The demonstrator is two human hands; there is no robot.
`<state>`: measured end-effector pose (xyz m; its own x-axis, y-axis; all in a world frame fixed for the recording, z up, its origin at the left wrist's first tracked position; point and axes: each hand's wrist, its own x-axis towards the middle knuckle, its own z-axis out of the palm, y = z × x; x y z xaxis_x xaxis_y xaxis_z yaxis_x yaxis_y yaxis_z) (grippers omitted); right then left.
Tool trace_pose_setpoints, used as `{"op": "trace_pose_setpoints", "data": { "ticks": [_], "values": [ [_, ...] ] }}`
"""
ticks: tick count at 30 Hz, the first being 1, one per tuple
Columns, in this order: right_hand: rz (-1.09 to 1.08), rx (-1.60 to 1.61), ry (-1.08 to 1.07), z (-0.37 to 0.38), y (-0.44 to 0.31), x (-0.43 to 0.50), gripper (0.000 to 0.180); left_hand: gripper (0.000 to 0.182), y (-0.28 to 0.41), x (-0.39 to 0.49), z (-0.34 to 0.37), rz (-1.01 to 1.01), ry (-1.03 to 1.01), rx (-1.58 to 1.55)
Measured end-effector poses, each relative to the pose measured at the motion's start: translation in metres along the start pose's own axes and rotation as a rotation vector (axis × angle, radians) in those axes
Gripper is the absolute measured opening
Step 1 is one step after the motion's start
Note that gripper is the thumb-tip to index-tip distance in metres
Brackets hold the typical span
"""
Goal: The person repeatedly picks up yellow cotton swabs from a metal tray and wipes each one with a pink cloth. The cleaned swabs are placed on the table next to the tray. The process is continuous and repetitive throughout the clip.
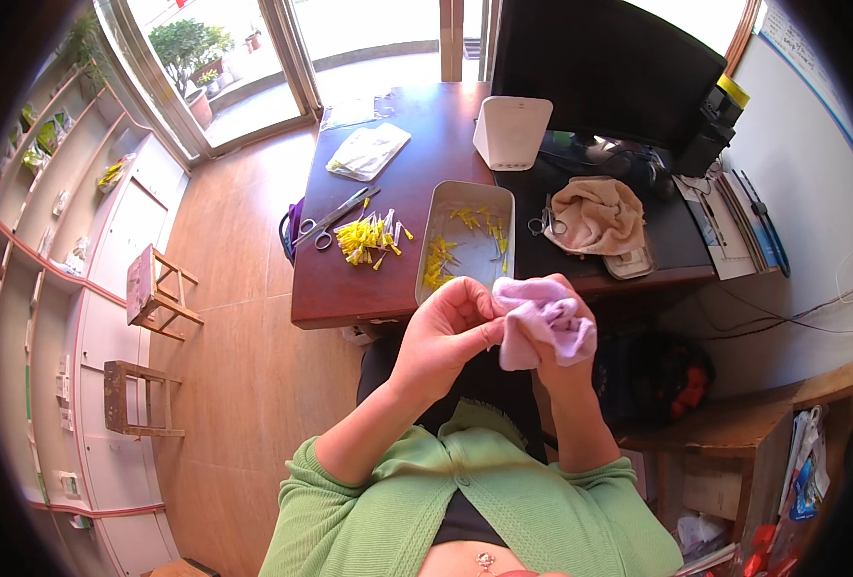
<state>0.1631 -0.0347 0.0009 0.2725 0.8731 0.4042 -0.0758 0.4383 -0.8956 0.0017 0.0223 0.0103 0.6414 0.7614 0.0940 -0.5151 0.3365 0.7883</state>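
Note:
A bunched lilac cloth (542,328) rests in my right hand (567,371), whose fingers are mostly hidden behind it. My left hand (444,335) pinches at the cloth's left edge with thumb and forefinger; whether a small item sits between those fingertips is hidden. Just beyond my hands lies a shallow metal tray (430,216) with scattered yellow-hubbed needles (441,260) inside. To its left, a heap of similar yellow-hubbed needles (365,239) lies directly on the desk (340,296). Scissors (314,234) and metal tweezers (343,208) lie beside that heap.
Right of the tray are a crumpled beige towel (599,213), a small metal clamp or scissors (545,222) and a lidded box (632,261). Behind stand a white device (516,133) and a monitor (607,65). A white packet (368,151) lies far left. Wooden stools (145,288) stand on the floor.

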Motion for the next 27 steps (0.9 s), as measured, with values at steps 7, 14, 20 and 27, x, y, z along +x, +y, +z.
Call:
{"op": "trace_pose_setpoints", "data": {
  "ticks": [7, 14, 20, 27],
  "values": [
    [0.030, 0.200, 0.417, -0.023, 0.013, 0.002, 0.018, 0.020, -0.004, -0.001, 0.001, 0.054, 0.086, 0.000],
    [-0.003, -0.041, -0.042, 0.001, 0.002, -0.003, 0.033, 0.016, -0.005, -0.003, 0.004, 0.090, 0.036, 0.051],
    [-0.051, 0.063, 0.227, -0.014, 0.020, 0.004, 0.022, 0.019, -0.001, -0.004, -0.006, 0.183, 0.039, 0.316],
    [-0.078, -0.419, 0.399, -0.080, 0.054, 0.032, 0.025, 0.016, 0.057, 0.029, -0.089, 0.607, 0.656, 1.293]
  ]
}}
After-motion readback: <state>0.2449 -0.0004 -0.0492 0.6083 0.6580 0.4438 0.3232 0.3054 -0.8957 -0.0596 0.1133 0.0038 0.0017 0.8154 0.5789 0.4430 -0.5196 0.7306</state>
